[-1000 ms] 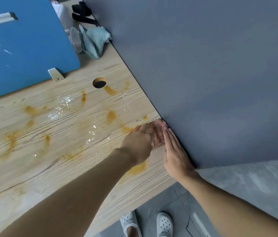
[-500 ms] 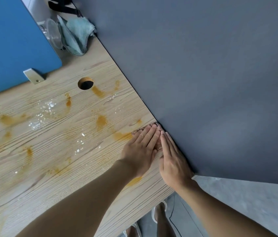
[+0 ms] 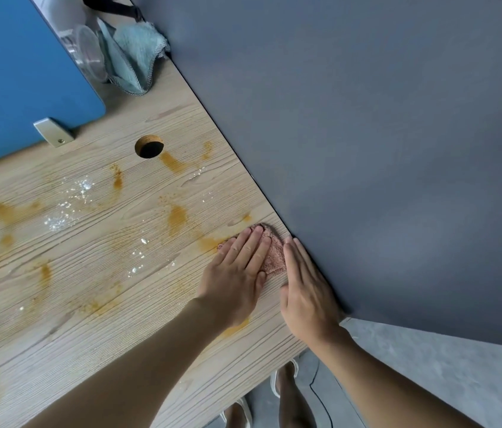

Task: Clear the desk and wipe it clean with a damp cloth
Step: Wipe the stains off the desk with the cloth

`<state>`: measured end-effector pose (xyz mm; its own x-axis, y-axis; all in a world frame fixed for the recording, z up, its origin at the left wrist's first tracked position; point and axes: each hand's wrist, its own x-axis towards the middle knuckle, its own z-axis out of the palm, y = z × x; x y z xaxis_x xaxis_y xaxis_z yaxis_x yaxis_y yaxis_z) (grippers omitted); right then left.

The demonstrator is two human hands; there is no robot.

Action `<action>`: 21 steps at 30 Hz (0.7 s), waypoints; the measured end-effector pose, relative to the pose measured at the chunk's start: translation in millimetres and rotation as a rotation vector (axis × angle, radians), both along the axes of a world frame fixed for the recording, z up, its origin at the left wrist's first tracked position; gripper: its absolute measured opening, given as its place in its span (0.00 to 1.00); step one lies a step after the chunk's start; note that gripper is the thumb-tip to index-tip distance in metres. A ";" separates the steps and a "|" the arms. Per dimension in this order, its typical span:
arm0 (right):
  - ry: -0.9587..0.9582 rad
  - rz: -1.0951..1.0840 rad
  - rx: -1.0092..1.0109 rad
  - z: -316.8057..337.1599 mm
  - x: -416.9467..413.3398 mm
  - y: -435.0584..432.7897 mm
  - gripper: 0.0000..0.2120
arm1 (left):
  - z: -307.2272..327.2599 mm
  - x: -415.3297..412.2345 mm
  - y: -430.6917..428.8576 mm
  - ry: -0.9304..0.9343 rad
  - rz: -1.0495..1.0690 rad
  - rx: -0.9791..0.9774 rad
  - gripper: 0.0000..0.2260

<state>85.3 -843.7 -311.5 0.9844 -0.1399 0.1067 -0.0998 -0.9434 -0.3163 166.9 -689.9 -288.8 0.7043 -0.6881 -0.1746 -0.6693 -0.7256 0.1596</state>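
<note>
Two hands working: left hand (image 3: 237, 273) pressing flat, fingers extended, on one pink cloth (image 3: 274, 257) at the desk's (image 3: 95, 304) right edge; right hand (image 3: 308, 291) lying open beside it, gripping nothing. One teal cloth (image 3: 135, 57) sitting at the far corner.

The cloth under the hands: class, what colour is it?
Pinkish-brown cloth, seen in the head view.

An office workstation: a wood-grain counter (image 3: 67, 304) with a round cable hole (image 3: 149, 146) near its far edge. A blue divider panel (image 3: 12, 75) is bracketed on, and a grey partition (image 3: 367, 134) lines its right edge
</note>
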 end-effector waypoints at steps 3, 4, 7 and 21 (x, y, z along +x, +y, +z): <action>-0.006 -0.001 -0.009 0.6 0.9 0.3 0.29 | 0.2 9.1 -19.1 0.021 0.038 -0.007 0.27; -0.008 0.001 -0.013 1.0 1.3 0.6 0.29 | 0.7 11.8 -25.1 0.014 0.035 -0.007 0.27; -0.006 0.004 -0.023 1.0 1.9 0.7 0.29 | -2.9 15.8 -18.3 0.010 0.005 0.009 0.27; 0.016 0.026 -0.084 1.8 2.5 1.6 0.24 | 10.3 38.1 -8.0 0.062 0.032 0.108 0.27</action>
<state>87.8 -842.2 -309.8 0.9893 -0.1054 0.1009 -0.0794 -0.9689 -0.2346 205.0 -697.9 -278.4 0.7110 -0.6403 -0.2907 -0.6368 -0.7616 0.1201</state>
